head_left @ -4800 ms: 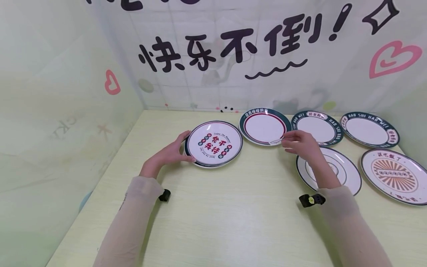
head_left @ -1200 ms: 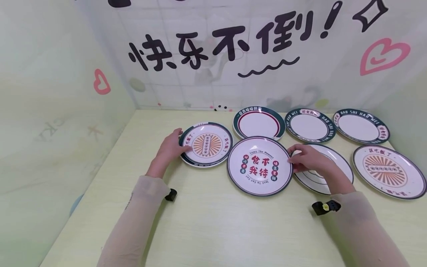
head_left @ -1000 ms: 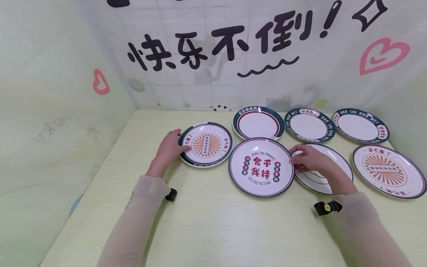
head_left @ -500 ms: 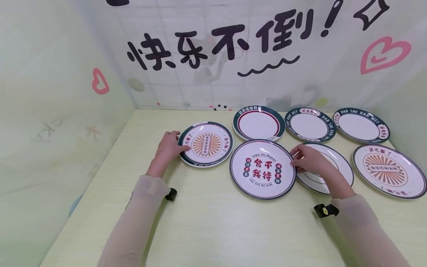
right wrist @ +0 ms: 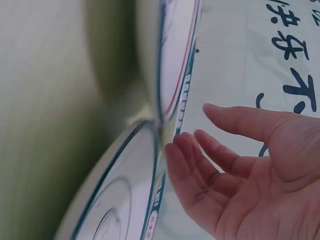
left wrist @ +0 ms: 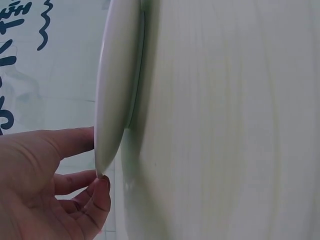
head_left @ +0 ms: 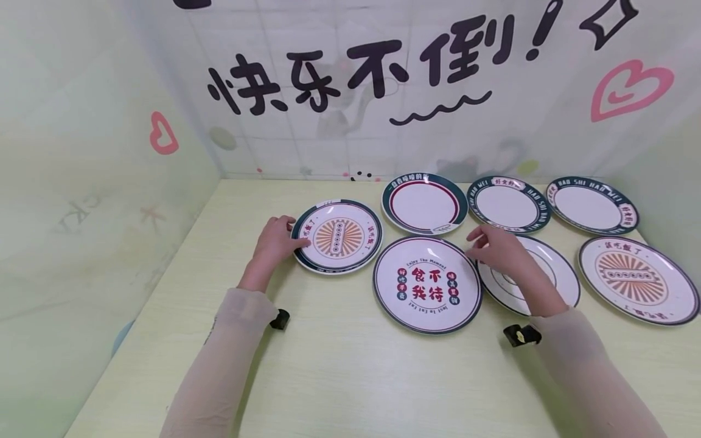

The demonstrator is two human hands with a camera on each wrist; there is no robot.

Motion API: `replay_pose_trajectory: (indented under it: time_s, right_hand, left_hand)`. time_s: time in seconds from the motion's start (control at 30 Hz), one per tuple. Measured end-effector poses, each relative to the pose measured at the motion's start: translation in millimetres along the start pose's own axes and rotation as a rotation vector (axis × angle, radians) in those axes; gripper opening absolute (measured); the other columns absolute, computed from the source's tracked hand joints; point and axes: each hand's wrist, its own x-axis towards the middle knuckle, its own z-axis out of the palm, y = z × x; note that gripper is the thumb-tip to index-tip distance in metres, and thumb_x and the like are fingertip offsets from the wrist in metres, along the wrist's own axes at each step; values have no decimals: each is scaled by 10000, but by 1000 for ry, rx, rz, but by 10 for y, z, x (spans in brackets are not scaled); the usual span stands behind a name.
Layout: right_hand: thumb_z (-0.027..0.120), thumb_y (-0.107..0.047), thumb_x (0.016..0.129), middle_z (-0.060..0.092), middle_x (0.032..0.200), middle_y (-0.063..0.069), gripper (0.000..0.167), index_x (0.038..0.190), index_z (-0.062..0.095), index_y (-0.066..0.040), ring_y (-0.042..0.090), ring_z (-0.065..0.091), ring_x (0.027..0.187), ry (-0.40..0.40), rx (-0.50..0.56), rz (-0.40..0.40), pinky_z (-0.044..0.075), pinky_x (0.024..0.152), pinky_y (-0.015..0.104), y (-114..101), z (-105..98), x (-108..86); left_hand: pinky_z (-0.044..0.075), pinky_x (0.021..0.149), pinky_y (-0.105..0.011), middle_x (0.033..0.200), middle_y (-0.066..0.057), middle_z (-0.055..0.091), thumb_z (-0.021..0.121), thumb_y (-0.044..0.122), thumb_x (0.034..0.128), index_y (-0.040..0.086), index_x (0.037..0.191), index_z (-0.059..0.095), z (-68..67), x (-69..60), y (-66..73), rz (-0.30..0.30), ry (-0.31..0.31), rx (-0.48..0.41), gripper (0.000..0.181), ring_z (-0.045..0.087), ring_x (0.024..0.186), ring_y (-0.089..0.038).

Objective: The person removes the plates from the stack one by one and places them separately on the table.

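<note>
In the head view my left hand (head_left: 272, 243) grips the left edge of a plate with an orange sunburst print (head_left: 338, 237). A dark green band shows along part of that plate's rim; whether another plate lies under it I cannot tell. The left wrist view has the thumb on the top and fingers at the rim of this plate (left wrist: 116, 85), seen edge-on. To its right, a white plate with red lettering (head_left: 427, 313) lies on the table. My right hand (head_left: 501, 249) is just off that plate's right edge, holding nothing, fingers loosely bent, over a ringed white plate (head_left: 558, 274).
Behind stand a plate with green rim and red ring (head_left: 424, 204) and two green-rimmed lettered plates (head_left: 509, 207). Another sunburst plate (head_left: 638, 280) lies at the far right. Pale wall panels (head_left: 328, 146) bound the table (head_left: 350, 377) at the back and sides.
The red-lettered plate has gone from atop the left plate to the table at its right, uncovering the sunburst print. My right hand has let go of it; my left keeps its grip.
</note>
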Motion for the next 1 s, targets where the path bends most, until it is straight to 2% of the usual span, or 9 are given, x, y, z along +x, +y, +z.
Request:
replay_pose_trajectory:
  time_s: [0.13, 0.23, 0.4, 0.57, 0.73, 1.0]
  right_hand:
    - [618, -191, 975, 595, 1217, 227, 381, 1283, 545, 22, 361, 582, 1094, 57, 81, -38, 552, 883, 412, -232, 66, 46]
    - [607, -174, 985, 576, 1323, 227, 401, 1328, 523, 14, 395, 557, 1252, 54, 158, -103, 526, 1026, 488, -386, 158, 116]
    - [604, -182, 990, 500, 1471, 195, 485, 1427, 470, -20, 372, 469, 1393, -18, 280, -203, 450, 1123, 494, -598, 368, 281]
    - [613, -202, 989, 407, 1569, 166, 584, 1503, 393, -31, 331, 376, 1473, -125, 379, -230, 367, 1192, 471, -777, 536, 366]
    - [617, -260, 986, 305, 1632, 139, 685, 1558, 301, -56, 332, 294, 1514, -211, 355, -230, 318, 1217, 488, -891, 653, 415]
    - [650, -319, 963, 278, 1644, 134, 756, 1574, 276, -80, 347, 272, 1519, -249, 286, -255, 291, 1227, 506, -966, 746, 432]
  left_hand:
    - [481, 1031, -466, 1342, -215, 505, 733, 282, 903, 2, 1449, 441, -14, 2, -18, -3, 3, -5, 679, 502, 1156, -339]
    - [483, 1027, -463, 1333, -217, 514, 733, 281, 902, -6, 1440, 450, -19, 10, -31, -1, 6, -8, 671, 505, 1151, -339]
    - [481, 1020, -454, 1316, -213, 530, 734, 269, 900, -17, 1421, 467, -16, 12, -41, 1, 7, -32, 652, 506, 1146, -333]
    - [490, 976, -428, 1278, -192, 551, 736, 254, 898, -18, 1387, 491, -14, 5, -40, -8, 4, -54, 611, 508, 1112, -311]
    - [496, 922, -403, 1219, -176, 575, 745, 252, 893, -18, 1335, 524, -27, -1, -42, -18, 6, -58, 564, 519, 1058, -292]
    - [489, 800, -319, 1124, -148, 612, 750, 272, 891, -6, 1220, 568, -66, -10, -107, -28, -13, -62, 467, 549, 964, -258]
